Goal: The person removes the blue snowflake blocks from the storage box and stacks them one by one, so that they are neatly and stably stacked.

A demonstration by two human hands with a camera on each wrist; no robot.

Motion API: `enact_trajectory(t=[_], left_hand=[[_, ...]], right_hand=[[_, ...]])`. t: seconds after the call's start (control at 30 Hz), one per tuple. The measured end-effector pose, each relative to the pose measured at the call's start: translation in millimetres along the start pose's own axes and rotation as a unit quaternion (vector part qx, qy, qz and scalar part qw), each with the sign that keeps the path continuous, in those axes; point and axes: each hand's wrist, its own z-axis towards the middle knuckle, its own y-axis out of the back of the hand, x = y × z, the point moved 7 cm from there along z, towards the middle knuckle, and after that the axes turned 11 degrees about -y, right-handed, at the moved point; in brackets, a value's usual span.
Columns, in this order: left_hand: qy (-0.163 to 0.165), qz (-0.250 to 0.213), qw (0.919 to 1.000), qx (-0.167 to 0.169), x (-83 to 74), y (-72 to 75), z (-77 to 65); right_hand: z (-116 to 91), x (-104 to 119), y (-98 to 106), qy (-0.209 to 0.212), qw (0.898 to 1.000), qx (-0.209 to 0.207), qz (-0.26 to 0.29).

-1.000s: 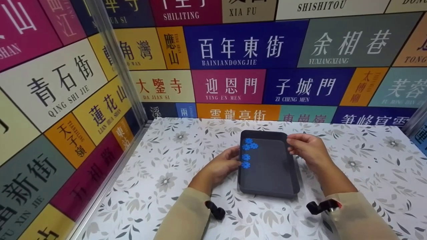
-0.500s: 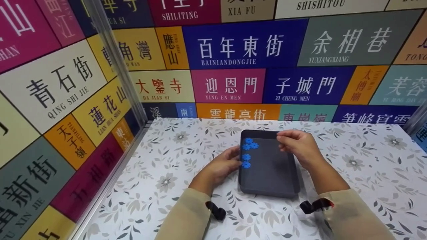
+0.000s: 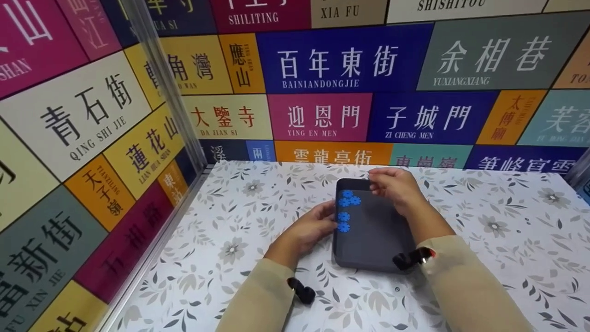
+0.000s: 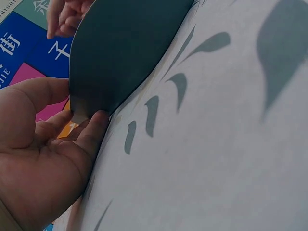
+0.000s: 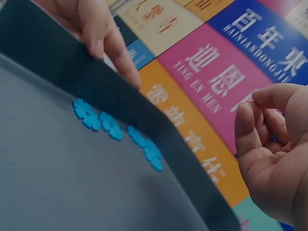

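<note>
The dark grey tray sits on the white worktop, just past two tan sleeves. It is a long box shape with low sides, round corners and a smooth, flat bottom. The left hand touches its left side with loose fingers. Inside, along that side, lie small bright blue flower-shaped pieces, with bumpy edges like petals. The right hand is by the far end, fingertips close together; I cannot tell if they pinch anything. Behind is a wall of colourful street-name signs.
</note>
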Motion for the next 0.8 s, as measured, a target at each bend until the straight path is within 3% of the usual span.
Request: enact_trajectory(t=[0.27, 0.5, 0.8], left_hand=[[0.005, 0.0, 1.0, -0.003, 1.6, 0.6, 1.6], [0.008, -0.009, 0.9999, -0.002, 1.7, -1.8, 2.0], [0.002, 0.002, 1.0, 0.002, 1.8, 0.9, 2.2]], right_hand=[[29, -4, -3, -0.023, 0.999, -0.036, -0.006], [39, -17, 0, 0.017, 0.987, -0.098, -0.125], [49, -38, -2, 0.024, 0.965, -0.075, -0.251]])
